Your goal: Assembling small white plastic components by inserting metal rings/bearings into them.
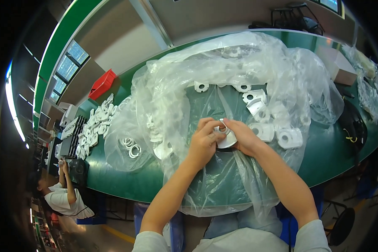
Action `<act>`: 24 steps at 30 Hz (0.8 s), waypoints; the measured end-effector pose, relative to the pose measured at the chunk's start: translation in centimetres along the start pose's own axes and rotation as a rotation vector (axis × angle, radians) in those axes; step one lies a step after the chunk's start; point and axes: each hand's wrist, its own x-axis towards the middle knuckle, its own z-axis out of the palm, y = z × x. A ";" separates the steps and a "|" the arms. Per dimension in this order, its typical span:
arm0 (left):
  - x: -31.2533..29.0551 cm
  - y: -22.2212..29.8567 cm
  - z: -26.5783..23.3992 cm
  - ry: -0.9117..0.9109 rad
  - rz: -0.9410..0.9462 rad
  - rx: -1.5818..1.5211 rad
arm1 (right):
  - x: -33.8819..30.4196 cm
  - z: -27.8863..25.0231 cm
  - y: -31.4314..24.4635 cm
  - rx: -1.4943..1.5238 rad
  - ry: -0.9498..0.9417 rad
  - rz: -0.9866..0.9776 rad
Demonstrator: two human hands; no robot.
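Observation:
Between both hands, above the plastic sheet, is a white flat part with a round hole (227, 141). My left hand (204, 140) has its fingers curled over the part's left side and hole. From the other side my right hand (244, 135) pinches the part, thumb on its upper edge. Similar white holed parts lie to the right on the clear plastic sheet (214, 185), among them one plate (290, 138) and another plate (254, 96). One more holed part (201, 86) rests beyond my hands.
A clear bag with white rings (132, 149) lies left. Further left are heaped white parts (94, 126), a red bin (102, 84) and a seated co-worker (67, 195). At right stand a white box (337, 65) and a black bag (353, 126) on the green table (109, 180).

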 end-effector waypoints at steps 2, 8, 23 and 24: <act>0.2 0.1 0.1 0.046 -0.044 0.005 | 0.0 -0.3 0.0 -0.018 0.003 -0.006; 0.4 0.5 0.6 0.091 0.013 0.105 | 0.0 -0.2 -0.3 -0.044 0.036 -0.032; 0.3 -0.4 -0.4 0.259 -0.539 -0.643 | -0.8 0.4 -0.8 0.022 -0.156 -0.167; 0.6 -0.3 -0.1 0.244 -0.620 -0.695 | -0.7 0.2 -0.7 0.020 -0.150 -0.167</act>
